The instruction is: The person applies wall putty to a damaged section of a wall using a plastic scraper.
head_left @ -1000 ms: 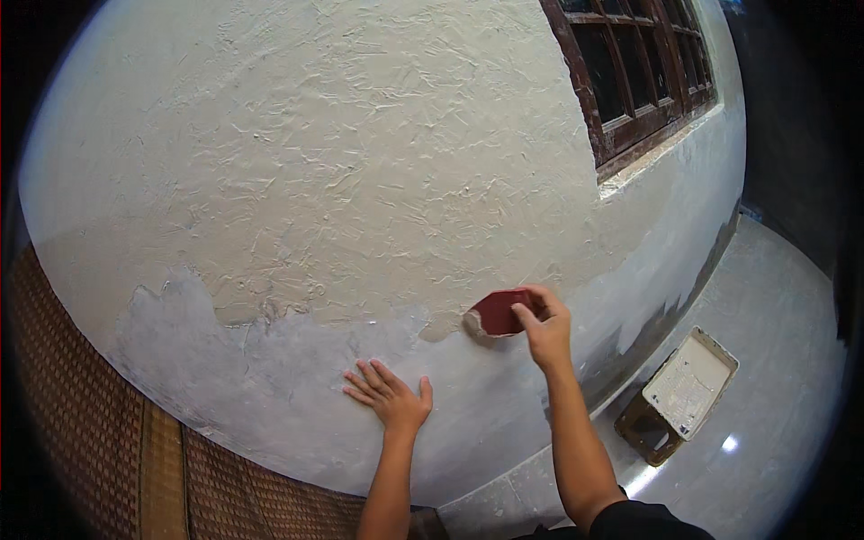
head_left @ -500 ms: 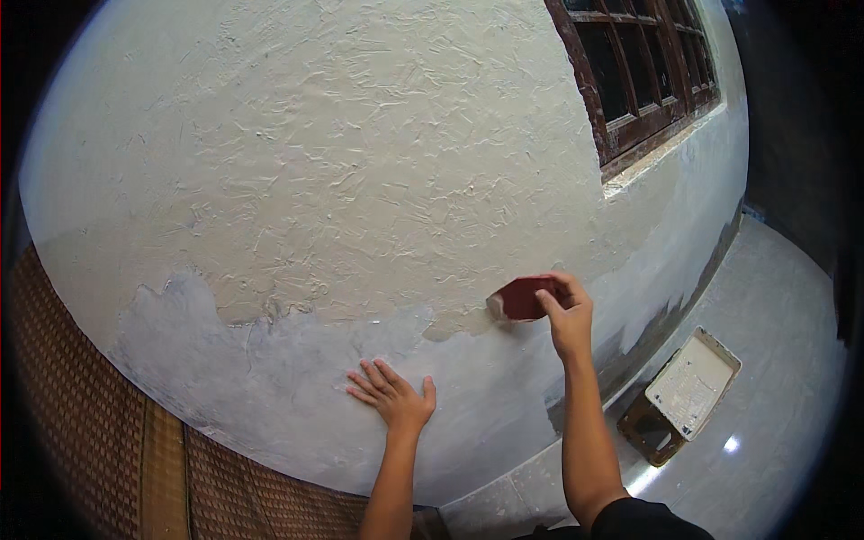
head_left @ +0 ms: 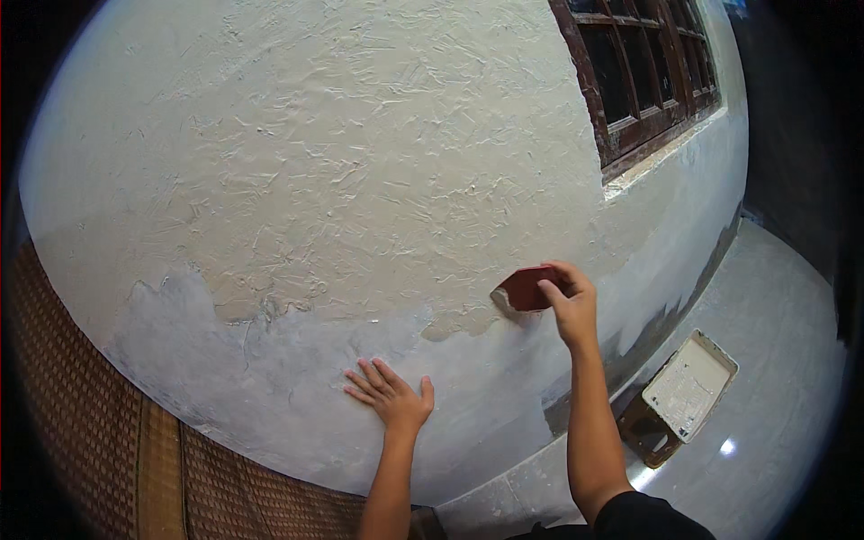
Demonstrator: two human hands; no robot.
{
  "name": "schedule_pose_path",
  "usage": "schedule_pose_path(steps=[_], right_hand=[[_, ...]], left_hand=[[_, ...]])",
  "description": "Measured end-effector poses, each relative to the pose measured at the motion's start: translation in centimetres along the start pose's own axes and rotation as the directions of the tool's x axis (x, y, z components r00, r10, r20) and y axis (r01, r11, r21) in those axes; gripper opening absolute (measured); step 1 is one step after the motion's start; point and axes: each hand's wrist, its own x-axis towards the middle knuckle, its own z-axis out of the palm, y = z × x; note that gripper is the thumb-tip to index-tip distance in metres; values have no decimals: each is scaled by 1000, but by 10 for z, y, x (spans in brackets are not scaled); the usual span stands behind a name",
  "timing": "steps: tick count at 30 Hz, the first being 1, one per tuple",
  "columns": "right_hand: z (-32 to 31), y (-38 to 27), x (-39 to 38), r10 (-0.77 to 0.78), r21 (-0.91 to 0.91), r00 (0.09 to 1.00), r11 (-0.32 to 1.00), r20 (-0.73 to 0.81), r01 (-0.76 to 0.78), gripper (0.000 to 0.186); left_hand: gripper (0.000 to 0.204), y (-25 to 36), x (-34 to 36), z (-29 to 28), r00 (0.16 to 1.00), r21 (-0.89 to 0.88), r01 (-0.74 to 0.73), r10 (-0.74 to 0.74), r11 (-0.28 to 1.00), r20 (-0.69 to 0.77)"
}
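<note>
My right hand (head_left: 572, 301) pinches a dark red, flat scraper (head_left: 529, 290), thumb on its near face and fingers behind. The scraper's left edge carries a smear of pale plaster and lies at or close to the wall (head_left: 387, 180). Beige, ridged plaster covers the upper wall; smoother grey surface shows below a ragged border, near which the scraper is. Lower and to the left, my left hand (head_left: 392, 396) rests flat on the grey part with its fingers spread, holding nothing.
A brown wooden-framed window (head_left: 643, 81) is set in the wall at upper right. On the grey floor (head_left: 765, 360) to the right, a pale plaster-filled tray (head_left: 691, 385) sits on a brown stool (head_left: 650, 432). A brown woven panel (head_left: 81, 396) borders the wall at lower left.
My right hand and the scraper have moved slightly up and to the right along the wall. My left hand stays in nearly the same place.
</note>
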Motion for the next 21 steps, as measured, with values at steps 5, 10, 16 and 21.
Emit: schedule_pose_path(steps=[5, 10, 16, 21], right_hand=[[9, 6, -7, 17, -41, 996, 999, 92, -13, 24], [-3, 0, -4, 50, 142, 997, 989, -65, -41, 23], [-5, 17, -1, 54, 70, 998, 996, -29, -51, 25], [-3, 21, -11, 89, 99, 991, 990, 98, -99, 26]], left_hand=[[114, 2, 1, -1, 1000, 5, -15, 15, 1000, -14], [115, 1, 1, 0, 1000, -1, -6, 6, 1000, -16], [114, 0, 1, -2, 1000, 15, 6, -6, 1000, -1], [115, 0, 1, -2, 999, 19, 29, -30, 999, 21]])
